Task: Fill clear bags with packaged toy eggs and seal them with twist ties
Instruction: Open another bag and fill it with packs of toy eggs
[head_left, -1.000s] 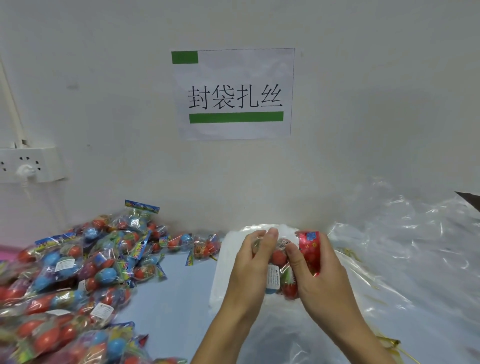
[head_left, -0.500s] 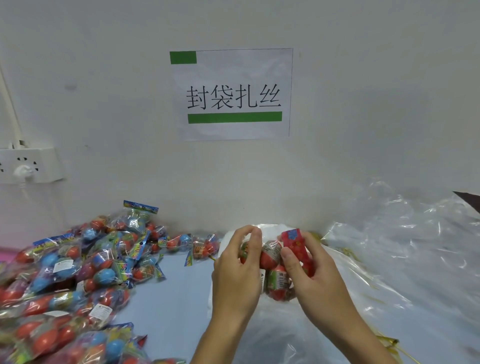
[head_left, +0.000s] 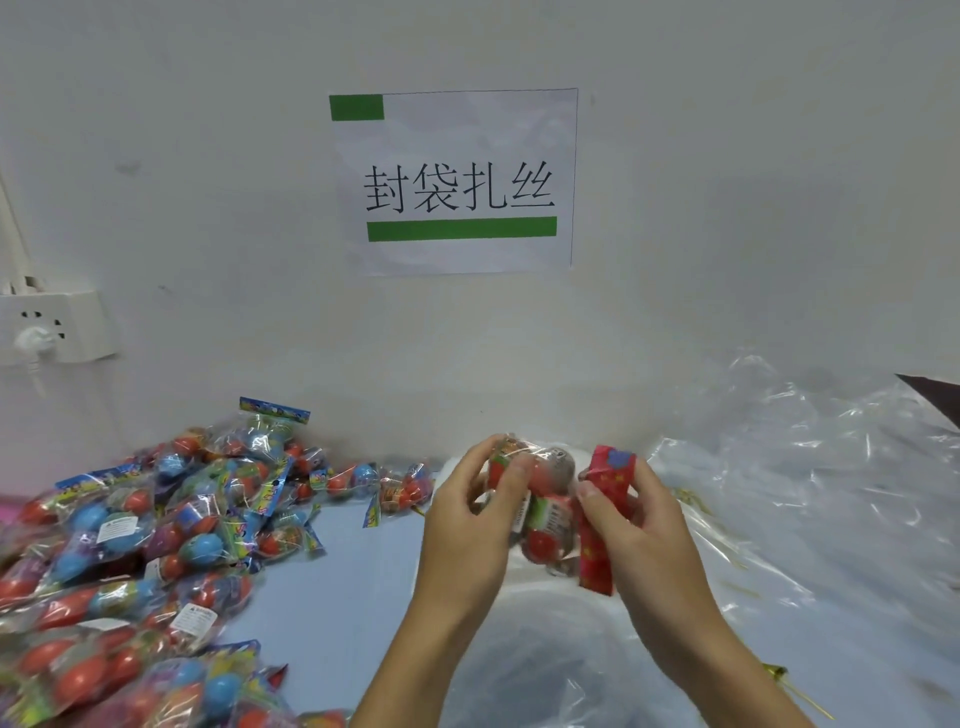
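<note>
Hands meet above the counter (head_left: 363, 587), both gripping one packet of toy eggs (head_left: 545, 514): the left hand (head_left: 467, 525) curls round the eggs themselves, while the right hand (head_left: 644, 525) pinches the packet's red header card (head_left: 605, 512), probably folding it down so the packet slides into a bag. Clear bags (head_left: 545, 654) lie directly beneath, handy for loading. More egg packets (head_left: 156, 530) are piled at left; gold twist ties (head_left: 779, 675) lie on the plastic at right.
</note>
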